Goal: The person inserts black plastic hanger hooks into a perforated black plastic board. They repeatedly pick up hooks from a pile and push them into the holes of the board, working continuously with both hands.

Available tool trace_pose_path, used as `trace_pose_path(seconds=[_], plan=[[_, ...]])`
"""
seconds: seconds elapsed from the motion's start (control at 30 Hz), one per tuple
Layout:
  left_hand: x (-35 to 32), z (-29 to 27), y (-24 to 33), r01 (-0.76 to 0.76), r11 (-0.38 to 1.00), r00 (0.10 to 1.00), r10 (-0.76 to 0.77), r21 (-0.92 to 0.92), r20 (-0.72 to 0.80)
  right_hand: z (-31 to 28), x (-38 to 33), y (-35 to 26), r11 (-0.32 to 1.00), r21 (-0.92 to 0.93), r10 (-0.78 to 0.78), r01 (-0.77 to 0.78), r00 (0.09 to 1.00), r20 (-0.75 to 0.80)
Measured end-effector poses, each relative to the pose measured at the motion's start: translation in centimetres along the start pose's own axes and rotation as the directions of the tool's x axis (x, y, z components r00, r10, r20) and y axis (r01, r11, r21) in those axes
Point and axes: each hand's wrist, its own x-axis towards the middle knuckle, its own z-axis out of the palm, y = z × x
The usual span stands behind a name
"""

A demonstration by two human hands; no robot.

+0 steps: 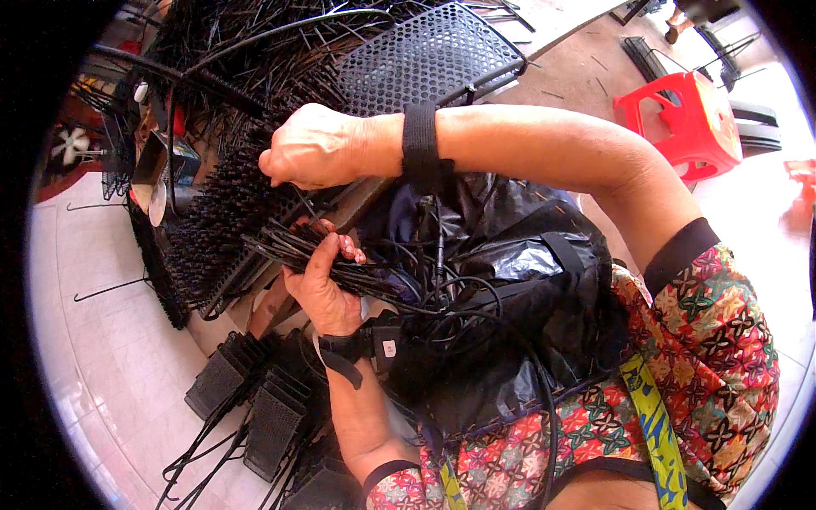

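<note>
My left hand [325, 285] is closed around a bundle of thin black strips [285, 246] that stick out past its fingers. Just above it, my right hand [313, 146] is curled with its fingertips pressed together. Whatever is in those fingertips, if anything, is too small to make out. The right hand is over a black panel [212, 225] densely covered with short upright black bristles or strip ends. A black band [420, 140] circles the right wrist, and a strapped black device [378, 344] sits on the left one.
A perforated black panel [433, 59] and a heap of loose black strips [246, 42] lie at the back. Black sheeting [518, 263] with cables covers my lap. Black mesh racks with long wire handles [276, 416] rest on the floor at lower left. A red stool [688, 123] stands at right.
</note>
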Motion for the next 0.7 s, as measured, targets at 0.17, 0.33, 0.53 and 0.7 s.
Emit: trace_pose_path(seconds=[0.17,0.33,0.53,0.7], plan=[[0.1,-0.1,-0.1,-0.004,1.000,1.000,0.004,0.019,0.012,0.7,-0.4,0.6,0.990,0.124,0.088,-0.062,0.974,-0.210],[0.3,-0.2,-0.2,-0.018,1.000,1.000,0.018,-0.007,-0.003,0.7,0.4,0.7,0.989,0.147,0.020,0.002,0.989,-0.149],[0.1,-0.7,0.0,-0.015,1.000,1.000,0.015,-0.026,-0.001,0.5,1.2,-0.5,0.996,0.085,-0.025,0.019,0.998,0.065],[0.2,0.1,0.2,-0.005,0.998,0.999,0.007,-0.058,0.034,-0.3,-1.0,-1.2,0.896,0.337,0.311,-0.289,0.950,-0.012]])
